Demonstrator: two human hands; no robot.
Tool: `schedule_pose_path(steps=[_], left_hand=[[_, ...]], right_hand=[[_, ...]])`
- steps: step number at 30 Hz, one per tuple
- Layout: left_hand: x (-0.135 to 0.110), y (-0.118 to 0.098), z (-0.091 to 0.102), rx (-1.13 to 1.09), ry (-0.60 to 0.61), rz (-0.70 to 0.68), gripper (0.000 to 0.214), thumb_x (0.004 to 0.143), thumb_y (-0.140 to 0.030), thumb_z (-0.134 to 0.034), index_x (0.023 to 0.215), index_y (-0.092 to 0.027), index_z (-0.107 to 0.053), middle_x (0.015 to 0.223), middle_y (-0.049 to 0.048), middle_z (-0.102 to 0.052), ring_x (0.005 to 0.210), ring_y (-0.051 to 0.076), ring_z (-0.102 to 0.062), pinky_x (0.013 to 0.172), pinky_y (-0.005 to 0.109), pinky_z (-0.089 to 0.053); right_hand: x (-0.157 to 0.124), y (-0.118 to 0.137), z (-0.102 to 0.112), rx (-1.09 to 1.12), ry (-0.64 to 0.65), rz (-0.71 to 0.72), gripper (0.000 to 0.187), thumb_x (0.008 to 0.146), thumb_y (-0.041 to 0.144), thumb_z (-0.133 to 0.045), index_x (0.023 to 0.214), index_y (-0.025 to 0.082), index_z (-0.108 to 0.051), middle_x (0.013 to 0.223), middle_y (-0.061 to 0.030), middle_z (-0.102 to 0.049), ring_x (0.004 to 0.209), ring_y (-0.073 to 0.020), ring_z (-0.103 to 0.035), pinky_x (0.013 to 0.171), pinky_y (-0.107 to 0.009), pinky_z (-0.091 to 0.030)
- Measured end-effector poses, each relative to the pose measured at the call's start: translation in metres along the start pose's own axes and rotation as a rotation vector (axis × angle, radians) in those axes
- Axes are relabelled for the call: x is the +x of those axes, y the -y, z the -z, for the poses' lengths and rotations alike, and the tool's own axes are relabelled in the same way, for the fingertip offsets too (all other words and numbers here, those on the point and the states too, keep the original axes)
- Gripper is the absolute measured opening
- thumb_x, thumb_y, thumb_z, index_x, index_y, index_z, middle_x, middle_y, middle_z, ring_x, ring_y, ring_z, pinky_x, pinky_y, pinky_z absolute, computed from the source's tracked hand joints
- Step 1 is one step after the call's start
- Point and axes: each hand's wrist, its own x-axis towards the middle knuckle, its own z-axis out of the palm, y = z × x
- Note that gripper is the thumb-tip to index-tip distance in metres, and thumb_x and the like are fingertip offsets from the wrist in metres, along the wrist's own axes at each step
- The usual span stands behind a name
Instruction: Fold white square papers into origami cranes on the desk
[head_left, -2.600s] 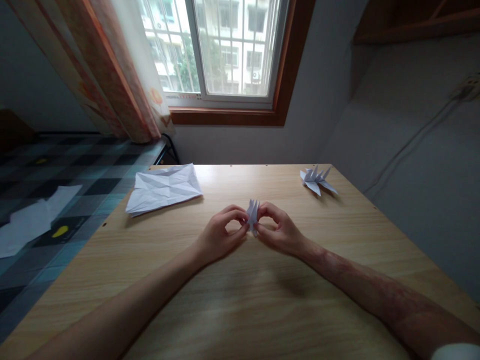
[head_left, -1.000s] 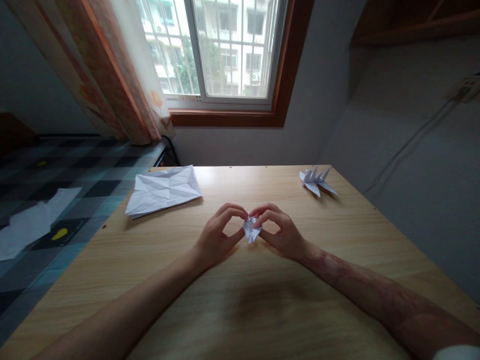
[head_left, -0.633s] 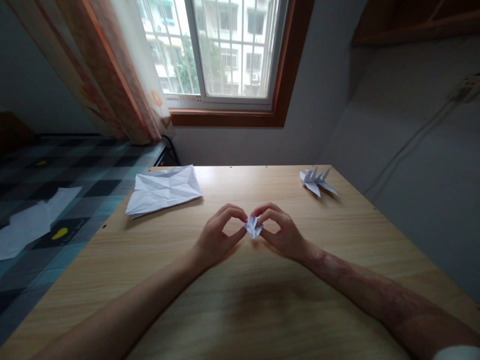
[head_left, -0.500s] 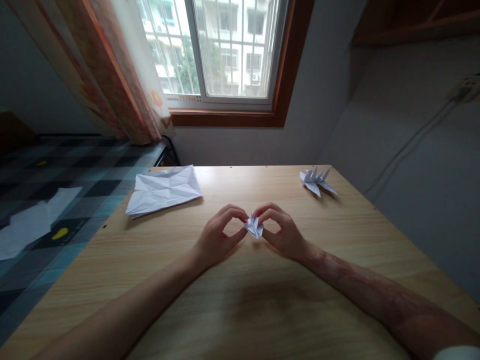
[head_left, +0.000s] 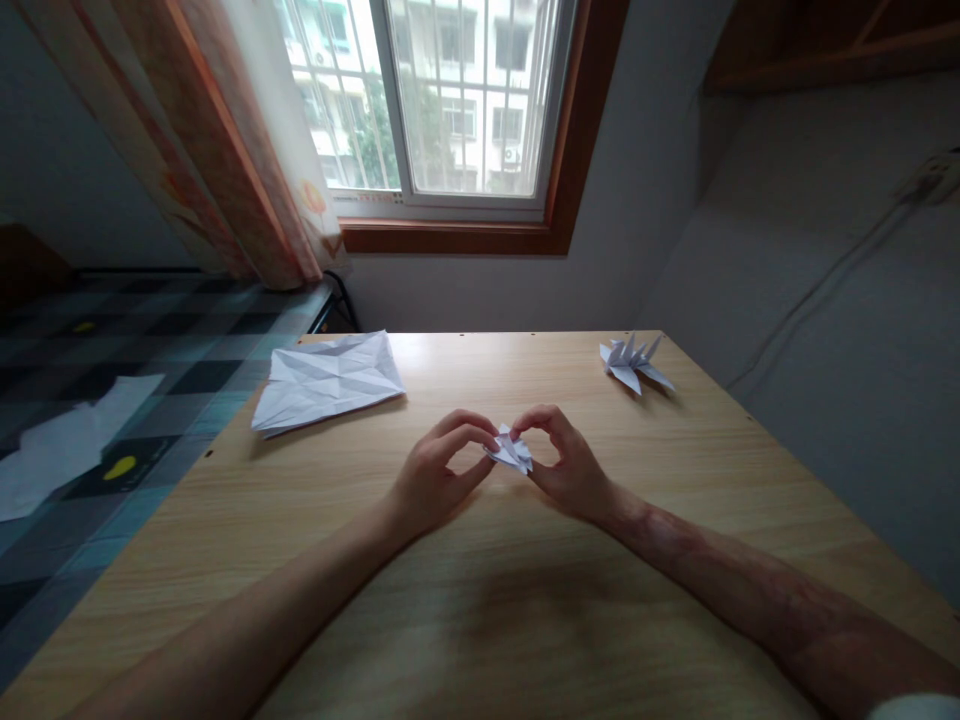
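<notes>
A small folded white paper piece (head_left: pixel 511 451) is held just above the middle of the wooden table (head_left: pixel 525 620). My left hand (head_left: pixel 435 475) pinches its left side between thumb and forefinger. My right hand (head_left: pixel 566 462) pinches its right side the same way. Both hands curl their other fingers in, and their wrists rest on the tabletop.
A creased white sheet (head_left: pixel 328 379) lies flat at the table's far left. A finished folded paper figure (head_left: pixel 632 362) with pointed wings sits at the far right. A bed with a checked cover (head_left: pixel 112 400) and loose paper stands left of the table; a window and wall lie behind.
The paper piece stood upright between my fingertips; now it is tipped flatter and spread a little to the right. My hands stayed in the same spot.
</notes>
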Motion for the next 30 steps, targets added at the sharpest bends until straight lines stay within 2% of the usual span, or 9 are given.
schedule_pose_path(steps=[4,10,13,16,18,21,24,27,30], left_hand=[[0.0,0.0011,-0.0006,0.013,-0.024,0.039,0.016,0.099,-0.013,-0.078,0.111,-0.021,-0.072,0.108,0.0071,-0.076,0.101,0.021,-0.075,0.091,0.035,-0.062],[-0.0003,0.0045,-0.0002,0.001,0.046,0.061,0.016,0.099,-0.01,-0.074,0.11,-0.023,-0.074,0.114,0.0079,-0.079,0.105,0.022,-0.077,0.095,0.037,-0.061],[-0.0015,0.0046,-0.0024,-0.013,0.019,0.066,0.015,0.098,-0.01,-0.074,0.107,-0.022,-0.073,0.116,0.0082,-0.078,0.106,0.022,-0.076,0.094,0.037,-0.062],[-0.004,0.004,-0.006,-0.022,0.008,0.11,0.024,0.096,-0.013,-0.077,0.117,-0.022,-0.071,0.12,0.0088,-0.077,0.103,0.021,-0.076,0.089,0.035,-0.063],[-0.0049,0.0029,-0.0074,-0.008,0.038,0.161,0.028,0.096,-0.015,-0.078,0.121,-0.022,-0.069,0.114,0.0067,-0.078,0.095,0.019,-0.075,0.083,0.033,-0.062],[-0.0035,0.0007,-0.0065,0.014,0.066,0.196,0.017,0.097,-0.019,-0.078,0.112,-0.021,-0.07,0.102,0.0043,-0.076,0.086,0.017,-0.072,0.077,0.03,-0.059],[-0.0005,-0.0005,-0.004,0.012,0.041,0.186,0.01,0.097,-0.023,-0.079,0.101,-0.02,-0.07,0.095,0.0042,-0.072,0.083,0.017,-0.069,0.076,0.031,-0.057],[0.0003,0.0003,-0.0031,0.019,0.027,0.201,0.013,0.096,-0.024,-0.081,0.093,-0.019,-0.069,0.09,0.0031,-0.07,0.082,0.017,-0.067,0.076,0.03,-0.056],[-0.0015,0.0019,-0.005,0.02,-0.005,0.241,0.019,0.093,-0.026,-0.084,0.096,-0.019,-0.067,0.091,0.0021,-0.071,0.083,0.018,-0.068,0.077,0.03,-0.056]], right_hand=[[-0.0003,-0.0014,0.0007,-0.016,-0.005,0.001,0.023,0.098,0.02,-0.08,0.115,0.027,-0.067,0.109,-0.0043,-0.071,0.103,-0.0227,-0.07,0.095,-0.039,-0.059],[0.0,0.0009,0.0006,-0.027,0.013,0.026,0.031,0.097,0.02,-0.08,0.124,0.027,-0.066,0.111,-0.0043,-0.075,0.104,-0.0226,-0.073,0.097,-0.039,-0.062],[0.0015,0.0039,0.0003,-0.035,0.004,0.023,0.025,0.099,0.023,-0.081,0.12,0.026,-0.067,0.11,-0.0043,-0.077,0.103,-0.022,-0.075,0.097,-0.039,-0.062],[0.0025,0.0052,0.0003,-0.043,0.006,0.016,0.018,0.101,0.025,-0.08,0.115,0.026,-0.07,0.108,-0.0048,-0.079,0.103,-0.0227,-0.077,0.095,-0.04,-0.063],[0.0028,0.0053,0.0006,-0.043,0.027,0.022,0.014,0.102,0.025,-0.079,0.113,0.026,-0.071,0.108,-0.0053,-0.079,0.103,-0.0236,-0.077,0.094,-0.04,-0.062],[0.0025,0.0049,0.0011,-0.028,0.05,0.013,0.012,0.102,0.026,-0.079,0.113,0.026,-0.072,0.108,-0.0053,-0.081,0.102,-0.0237,-0.077,0.094,-0.04,-0.062],[0.0019,0.004,0.0011,-0.012,0.065,-0.041,0.012,0.103,0.03,-0.079,0.112,0.026,-0.072,0.108,-0.0054,-0.082,0.102,-0.0244,-0.078,0.095,-0.041,-0.062],[0.0016,0.0028,0.0007,-0.015,0.059,-0.079,0.013,0.103,0.032,-0.079,0.111,0.025,-0.072,0.106,-0.0053,-0.081,0.101,-0.0249,-0.077,0.097,-0.041,-0.06],[0.002,0.0027,0.0004,-0.01,0.037,-0.084,0.012,0.102,0.032,-0.079,0.108,0.024,-0.072,0.104,-0.0051,-0.079,0.1,-0.0243,-0.075,0.096,-0.04,-0.059]])
